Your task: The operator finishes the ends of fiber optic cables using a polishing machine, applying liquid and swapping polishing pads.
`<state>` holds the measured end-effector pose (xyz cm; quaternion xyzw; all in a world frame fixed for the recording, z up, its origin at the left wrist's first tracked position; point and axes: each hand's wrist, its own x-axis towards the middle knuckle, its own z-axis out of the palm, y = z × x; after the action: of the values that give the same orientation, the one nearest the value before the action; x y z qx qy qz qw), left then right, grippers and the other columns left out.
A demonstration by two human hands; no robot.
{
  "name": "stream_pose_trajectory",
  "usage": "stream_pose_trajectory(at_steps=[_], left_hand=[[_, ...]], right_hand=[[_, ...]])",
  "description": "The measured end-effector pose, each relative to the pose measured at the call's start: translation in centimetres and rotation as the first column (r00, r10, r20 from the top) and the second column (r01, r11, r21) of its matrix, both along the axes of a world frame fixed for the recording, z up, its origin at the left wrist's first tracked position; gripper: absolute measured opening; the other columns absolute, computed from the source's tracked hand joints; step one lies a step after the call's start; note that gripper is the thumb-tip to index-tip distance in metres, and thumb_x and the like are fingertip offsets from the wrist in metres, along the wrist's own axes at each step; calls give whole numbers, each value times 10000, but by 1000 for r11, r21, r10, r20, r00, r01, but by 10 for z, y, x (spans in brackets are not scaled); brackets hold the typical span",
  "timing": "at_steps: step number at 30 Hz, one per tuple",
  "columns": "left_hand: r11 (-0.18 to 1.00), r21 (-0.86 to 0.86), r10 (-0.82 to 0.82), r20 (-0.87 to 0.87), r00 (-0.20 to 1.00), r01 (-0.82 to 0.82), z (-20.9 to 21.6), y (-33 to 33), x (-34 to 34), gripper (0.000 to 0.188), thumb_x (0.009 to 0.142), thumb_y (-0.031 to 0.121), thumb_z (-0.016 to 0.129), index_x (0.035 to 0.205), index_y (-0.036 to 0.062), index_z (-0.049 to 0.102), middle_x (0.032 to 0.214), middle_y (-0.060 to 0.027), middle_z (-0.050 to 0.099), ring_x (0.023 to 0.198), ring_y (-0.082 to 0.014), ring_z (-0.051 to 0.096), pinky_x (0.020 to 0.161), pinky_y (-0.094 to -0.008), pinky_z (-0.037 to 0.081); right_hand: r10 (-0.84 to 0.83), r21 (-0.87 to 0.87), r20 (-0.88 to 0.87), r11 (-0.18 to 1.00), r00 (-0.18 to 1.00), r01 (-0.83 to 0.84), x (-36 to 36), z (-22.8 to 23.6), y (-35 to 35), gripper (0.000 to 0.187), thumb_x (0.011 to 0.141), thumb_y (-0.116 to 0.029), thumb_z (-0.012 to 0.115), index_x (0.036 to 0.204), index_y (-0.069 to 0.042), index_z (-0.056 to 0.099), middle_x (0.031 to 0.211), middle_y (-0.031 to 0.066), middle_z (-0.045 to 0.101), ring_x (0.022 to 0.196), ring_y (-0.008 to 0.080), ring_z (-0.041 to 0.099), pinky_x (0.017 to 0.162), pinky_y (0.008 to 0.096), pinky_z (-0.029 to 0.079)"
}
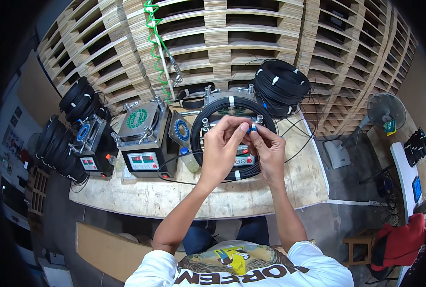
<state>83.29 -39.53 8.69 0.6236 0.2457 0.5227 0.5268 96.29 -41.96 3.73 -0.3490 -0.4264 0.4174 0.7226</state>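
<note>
Both hands meet over a coil of black cable [198, 136] that rests at a polishing machine [245, 161]. Between my fingertips is a small blue cable connector [252, 128] with a white tip. My left hand [224, 146] pinches it from the left with thumb and index finger. From the other side my right hand [269, 149] grips it, thumb and fingers pressed together. The fingers hide most of the connector. White ties wrap the coil at its top and bottom. Behind the hands, the machine's top is partly covered.
Left of the coil stand a second machine [143, 161] with a green ring of connectors and a smaller machine [89, 162]. Nearby is a blue-capped bottle [190, 161]. Cable coils [282, 88] sit back right, before wooden pallets [263, 24]. A green spiral hose [152, 28] hangs above.
</note>
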Motion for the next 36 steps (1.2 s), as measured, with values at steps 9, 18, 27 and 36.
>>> stream_pose_trajectory(at_steps=[9, 18, 27, 36], left_hand=[[995, -94, 46, 197, 979, -28, -29, 23, 10, 194, 946, 174, 671, 947, -8, 604, 812, -1, 571, 764, -41, 530, 694, -201, 445], [992, -68, 120, 263, 957, -105, 22, 29, 11, 135, 959, 143, 646, 977, 14, 610, 805, -16, 595, 759, -78, 530, 721, -222, 440], [795, 566, 186, -569, 801, 217, 40, 34, -18, 204, 835, 41, 702, 1036, 34, 735, 888, -107, 658, 783, -254, 665, 692, -325, 517], [764, 509, 103, -704, 703, 398, 62, 44, -15, 130, 821, 73, 721, 924, -5, 730, 800, -109, 678, 753, -231, 676, 707, -320, 534]], right_hand=[[-71, -8, 46, 997, 996, 72, -14, -3, 2, 199, 924, -113, 688, 1080, 12, 699, 749, -19, 628, 633, 14, 502, 530, 181, 372], [-167, -30, 66, 985, 984, 169, -9, -4, 2, 235, 946, -146, 665, 1089, 40, 680, 755, -2, 640, 611, 10, 480, 522, 181, 353], [-27, -14, 126, 999, 992, 29, 5, -5, -2, 260, 947, -182, 669, 1119, 12, 681, 773, -4, 649, 631, 13, 497, 536, 182, 372], [24, -20, 157, 1000, 987, -21, 8, -8, -8, 280, 940, -194, 680, 1133, 9, 686, 755, -13, 634, 616, 10, 478, 524, 177, 347]])
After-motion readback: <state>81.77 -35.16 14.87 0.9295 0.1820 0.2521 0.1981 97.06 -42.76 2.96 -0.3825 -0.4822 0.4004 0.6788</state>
